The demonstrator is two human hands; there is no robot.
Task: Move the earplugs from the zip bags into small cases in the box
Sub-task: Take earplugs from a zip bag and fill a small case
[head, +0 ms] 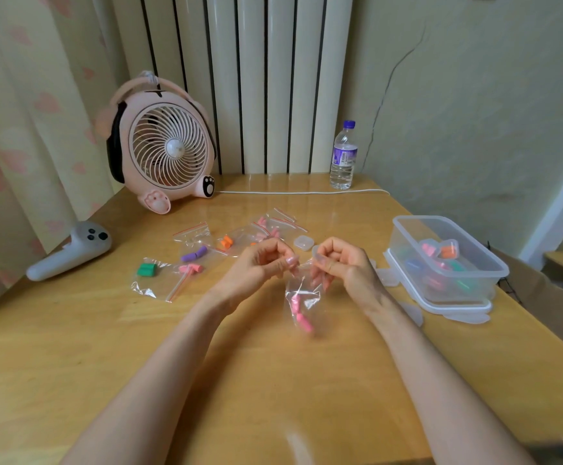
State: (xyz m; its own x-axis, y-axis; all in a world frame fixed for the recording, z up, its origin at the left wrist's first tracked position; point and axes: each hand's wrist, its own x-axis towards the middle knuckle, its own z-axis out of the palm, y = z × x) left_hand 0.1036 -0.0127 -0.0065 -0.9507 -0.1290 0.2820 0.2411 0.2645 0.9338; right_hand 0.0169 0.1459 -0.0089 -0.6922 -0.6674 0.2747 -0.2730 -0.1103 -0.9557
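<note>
Above table (pixel 72 337), left hand (pixel 259 267) and right hand (pixel 344 267) apparently pinch one hanging zip bag (pixel 301 298).

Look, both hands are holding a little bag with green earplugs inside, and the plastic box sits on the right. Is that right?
Not quite. The head view shows the earplugs in the bag are pink, not green. The left hand and right hand do hold the bag, and the plastic box sits on the right.
</note>
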